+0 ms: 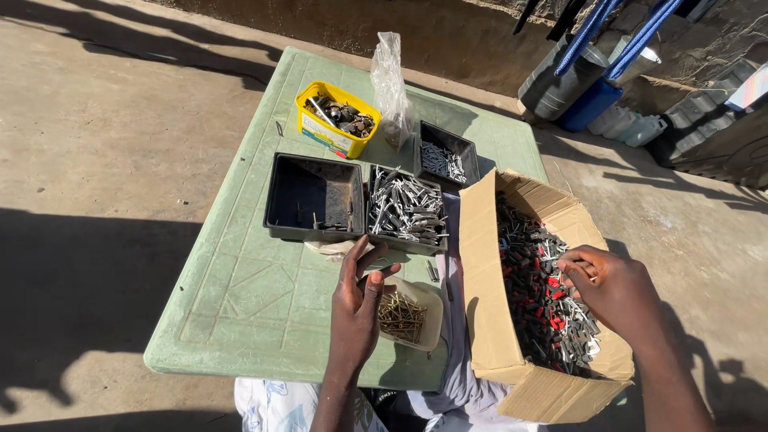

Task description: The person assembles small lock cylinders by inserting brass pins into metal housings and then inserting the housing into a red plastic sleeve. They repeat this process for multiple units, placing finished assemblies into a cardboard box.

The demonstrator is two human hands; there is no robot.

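The cardboard box [488, 312] stood open at the table's [240, 280] near right corner, hanging past the edge, its flaps up and its floor heaped with small black, red and silver metal parts [536, 296]. The right hand [612, 288] rested inside the box on top of that heap, fingers curled together over the pieces; whether they pinched a part could not be told. The left hand [356, 308] hovered above the table's near edge, fingers loose and spread, holding nothing, just beside a small pale tub of brass-coloured screws [404, 318] that sat against its fingertips' right side.

Three black trays stood toward the table's middle: one nearly empty tray [314, 196] on the left, one full of silver fasteners [406, 210] touching it, and a third with fewer silver pieces [446, 156] behind, nearer the far edge. One yellow tub [334, 118] of dark mixed hardware sat at the far left, and one clear plastic bag [390, 84] stood upright between it and the third tray. Beyond the far right corner, on the ground, stood a grey drum [556, 84] and a blue container [590, 104].
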